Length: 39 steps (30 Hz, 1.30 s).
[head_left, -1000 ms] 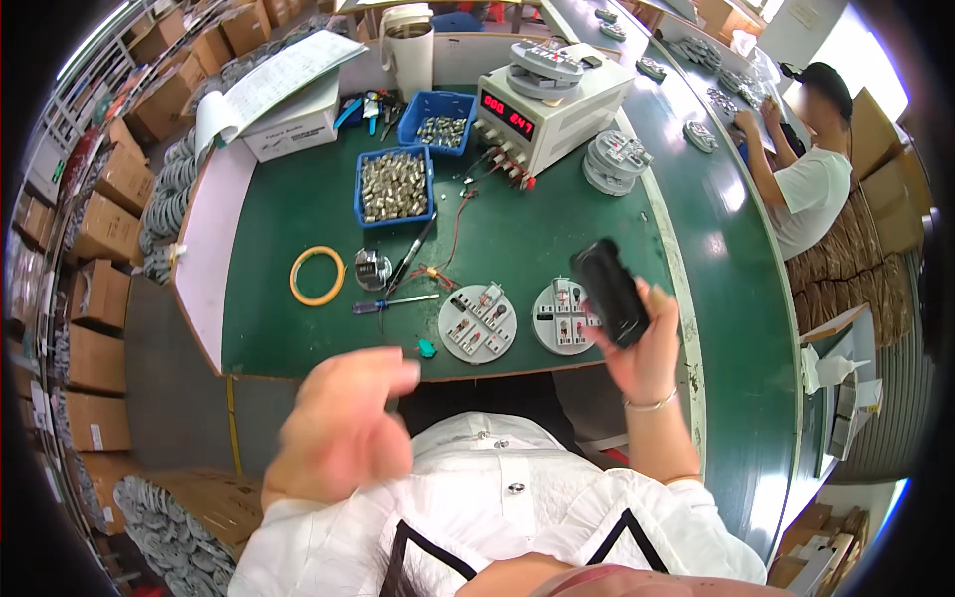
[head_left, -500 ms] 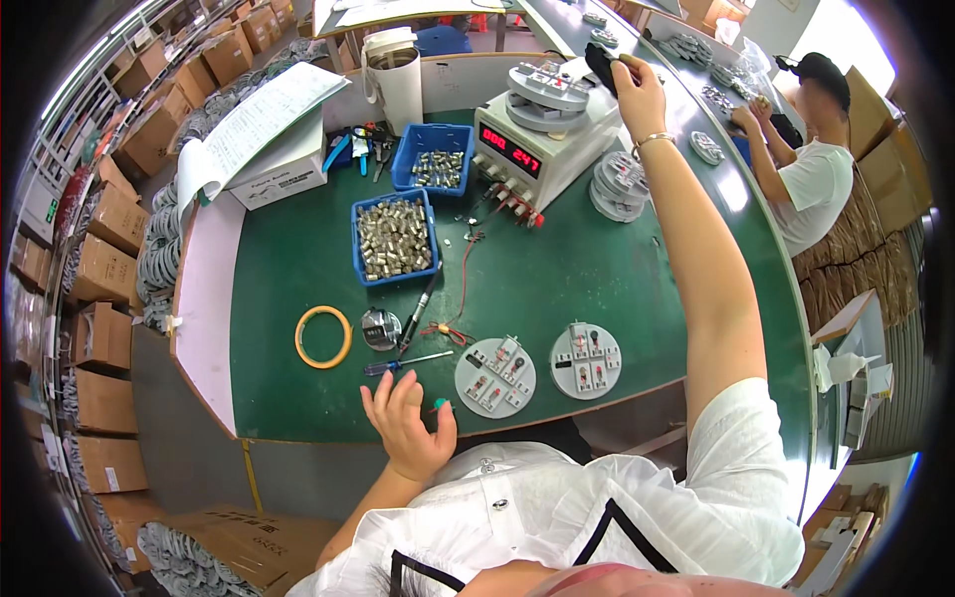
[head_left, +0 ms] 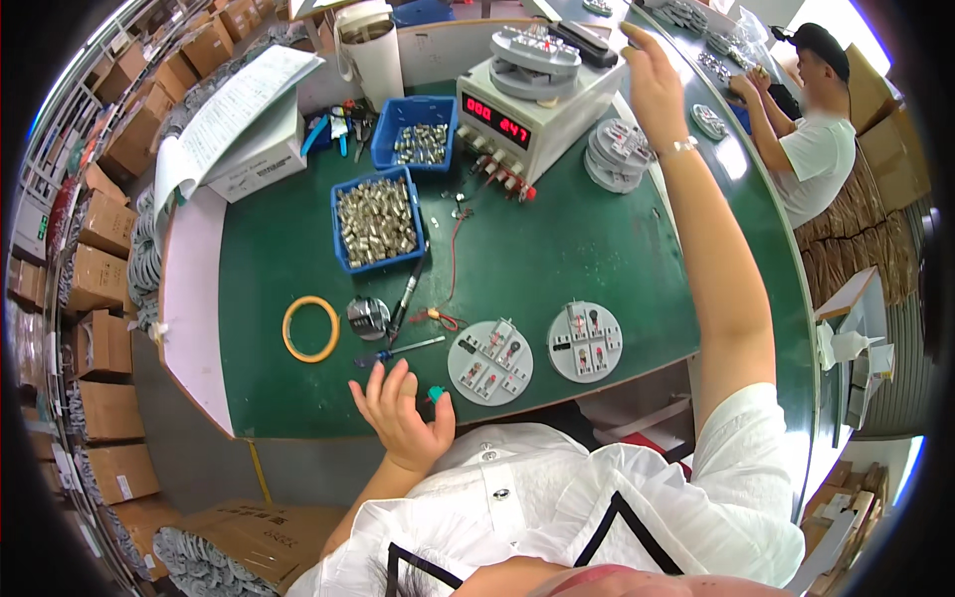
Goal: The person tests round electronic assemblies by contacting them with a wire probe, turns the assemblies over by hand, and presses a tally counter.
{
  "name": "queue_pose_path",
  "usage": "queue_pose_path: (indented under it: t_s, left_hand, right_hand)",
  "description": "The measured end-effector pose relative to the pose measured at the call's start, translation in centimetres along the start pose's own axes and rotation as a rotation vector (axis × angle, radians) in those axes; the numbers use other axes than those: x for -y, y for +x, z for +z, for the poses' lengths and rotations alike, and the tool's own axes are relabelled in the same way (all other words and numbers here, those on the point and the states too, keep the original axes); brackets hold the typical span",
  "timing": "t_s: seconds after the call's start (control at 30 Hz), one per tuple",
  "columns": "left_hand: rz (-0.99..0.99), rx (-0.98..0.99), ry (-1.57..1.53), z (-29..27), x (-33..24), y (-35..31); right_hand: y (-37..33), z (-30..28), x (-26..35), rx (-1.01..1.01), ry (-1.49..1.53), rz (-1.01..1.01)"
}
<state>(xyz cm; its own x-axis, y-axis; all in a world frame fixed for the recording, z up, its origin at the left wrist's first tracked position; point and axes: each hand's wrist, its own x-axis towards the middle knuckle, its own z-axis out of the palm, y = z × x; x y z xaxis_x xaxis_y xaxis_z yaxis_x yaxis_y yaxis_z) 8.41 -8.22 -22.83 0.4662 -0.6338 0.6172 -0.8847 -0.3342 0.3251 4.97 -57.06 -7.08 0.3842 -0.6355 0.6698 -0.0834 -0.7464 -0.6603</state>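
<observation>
At the far right my right hand [head_left: 655, 88] reaches past the bench power supply [head_left: 537, 109], fingers stretched out, nothing visible in them. On top of that supply a black oblong object [head_left: 585, 44] lies beside a stack of grey round discs [head_left: 535, 66]. Over the table's near edge my left hand [head_left: 403, 410] is held with fingers spread. Close to its thumb is a small green piece [head_left: 436, 394]; I cannot tell whether they touch. Just beyond sits a blue-handled screwdriver [head_left: 383, 355]. Two round grey boards with small components, the left one [head_left: 490, 363] and the right one [head_left: 585, 342], lie right of this hand.
Blue bins of small metal cylinders [head_left: 376, 221] stand mid-table, with a roll of yellow tape [head_left: 310, 329], a silver round part [head_left: 368, 318] and a pen [head_left: 406, 298] nearer. More discs [head_left: 619, 156] are stacked right of the supply. A co-worker [head_left: 816, 129] sits at the far right.
My right hand has let go of the black object, which now rests on the power supply. That hand has drawn slightly to the right. The whole view has shifted a little; my left hand stays spread.
</observation>
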Motion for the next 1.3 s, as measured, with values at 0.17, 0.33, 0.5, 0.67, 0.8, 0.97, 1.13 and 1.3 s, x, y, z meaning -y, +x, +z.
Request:
queue_pose_path:
  t_s: [0.17,0.33,0.5,0.67,0.8,0.97,1.13,1.3]
  left_hand:
    - [0.052,-0.003,0.006,-0.2,-0.1,0.4]
    - [0.028,0.049,-0.060,-0.4,-0.1,1.0]
    - [0.140,0.321,-0.017,-1.9,-3.5,1.7]
    - [0.131,0.381,0.054,-0.2,-5.0,1.5]
    - [0.065,0.270,0.071,0.5,-6.3,1.4]
    - [0.069,0.203,-0.105,-2.6,-5.2,2.7]
    - [0.019,0.337,0.089,-4.3,-0.5,2.3]
    - [0.166,0.152,0.126,-4.3,-1.4,4.3]
  right_hand:
    - [-12.0,-4.5,9.9,-0.118,0.444,0.173]
    - [-28.8,-8.0,10.3,0.488,-0.165,0.029]
    - [-33.8,-7.8,11.1,0.580,-0.380,-0.071]
    - [-33.2,-5.6,11.6,0.494,-0.394,-0.069]
    - [-33.3,-4.3,12.4,0.462,-0.447,-0.094]
    - [-32.8,-4.2,13.7,0.466,-0.453,-0.096]
    - [-33.2,-3.5,14.4,0.659,-0.321,-0.190]
    - [-31.4,-1.5,17.4,0.593,0.116,0.004]
